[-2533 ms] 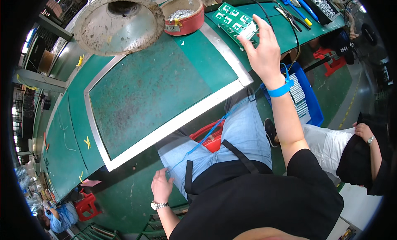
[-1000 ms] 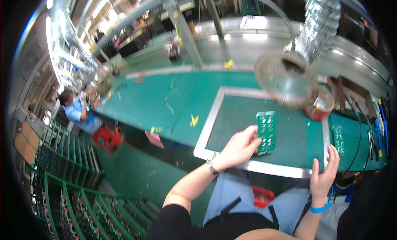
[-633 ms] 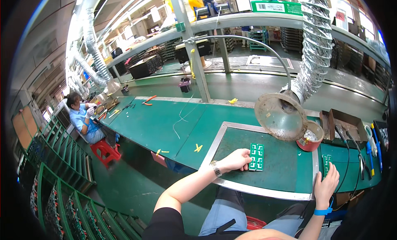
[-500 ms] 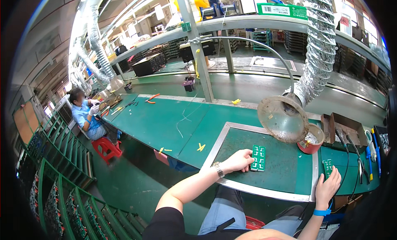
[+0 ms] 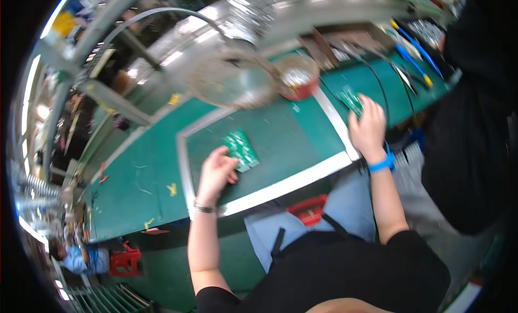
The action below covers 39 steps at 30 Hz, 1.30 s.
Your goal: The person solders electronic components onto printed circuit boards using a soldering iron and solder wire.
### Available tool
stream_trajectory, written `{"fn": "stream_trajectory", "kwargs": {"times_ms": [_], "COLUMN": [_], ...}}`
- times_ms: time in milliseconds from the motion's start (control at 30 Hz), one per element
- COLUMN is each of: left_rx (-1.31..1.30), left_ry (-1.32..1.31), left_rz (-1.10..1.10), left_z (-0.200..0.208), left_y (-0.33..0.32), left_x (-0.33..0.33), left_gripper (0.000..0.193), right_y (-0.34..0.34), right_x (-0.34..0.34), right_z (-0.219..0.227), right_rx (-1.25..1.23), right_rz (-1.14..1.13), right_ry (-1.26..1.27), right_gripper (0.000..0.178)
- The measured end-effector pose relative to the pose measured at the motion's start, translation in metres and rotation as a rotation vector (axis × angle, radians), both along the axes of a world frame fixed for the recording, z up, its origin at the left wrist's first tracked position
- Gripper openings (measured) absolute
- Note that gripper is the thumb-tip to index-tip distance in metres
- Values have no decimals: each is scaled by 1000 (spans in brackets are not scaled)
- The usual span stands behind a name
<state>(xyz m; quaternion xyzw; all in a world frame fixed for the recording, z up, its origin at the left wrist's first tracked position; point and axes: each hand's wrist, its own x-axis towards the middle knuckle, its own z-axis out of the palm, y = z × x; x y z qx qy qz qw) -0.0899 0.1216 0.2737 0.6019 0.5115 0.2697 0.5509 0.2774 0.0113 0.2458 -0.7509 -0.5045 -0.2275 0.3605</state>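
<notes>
My left hand [image 5: 218,170] is at the left edge of a green circuit board [image 5: 241,149], with its fingers closed on that edge. This board sits over the metal-framed green mat [image 5: 270,192], and small pale parts show on it, blurred. Over to the right, my right hand [image 5: 369,124] has its thumb and fingers around the near end of a second green circuit board [image 5: 350,99], just outside the frame's right side. Motion blur hides the fine detail of both boards.
A round fume hood [image 5: 232,81] hangs over the mat's far side. Beside it stand a red pot [image 5: 299,78] and a brown metal tray [image 5: 353,39]. Cables and blue-yellow tools [image 5: 415,57] lie at right. A person in black [image 5: 464,135] is close on my right; another sits far left.
The view has swung to the right and tilted, bringing a black-clad person into sight. My left hand stays at the first board; my right hand has closed around the second board's near end.
</notes>
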Motion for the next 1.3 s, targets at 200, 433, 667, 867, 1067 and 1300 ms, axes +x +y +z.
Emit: {"fn": "stream_trajectory", "kwargs": {"times_ms": [200,433,667,867,1067,1300], "left_rx": [-4,-15,9,-16,-16,-27], "left_ry": [-17,-21,6,-33,-8,-71], "left_rz": [-41,-56,-50,-89,-86,-65], "left_z": [-5,-7,-8,-5,1,-1], "left_y": [1,-7,-7,-6,-7,-6], "left_x": [2,1,-5,0,2,-8], "left_gripper": [54,53,53,53,51,66], "right_y": [-9,-18,-12,-18,-18,2], "right_x": [1,1,-4,-9,-52,-91], "right_z": [-9,-12,-11,-4,17,18], "right_rx": [57,86,91,93,-76,-194], "right_rz": [19,47,49,178,351,445], "right_ry": [76,149,142,448,330,187], "right_gripper": [54,61,63,65,68,65]}}
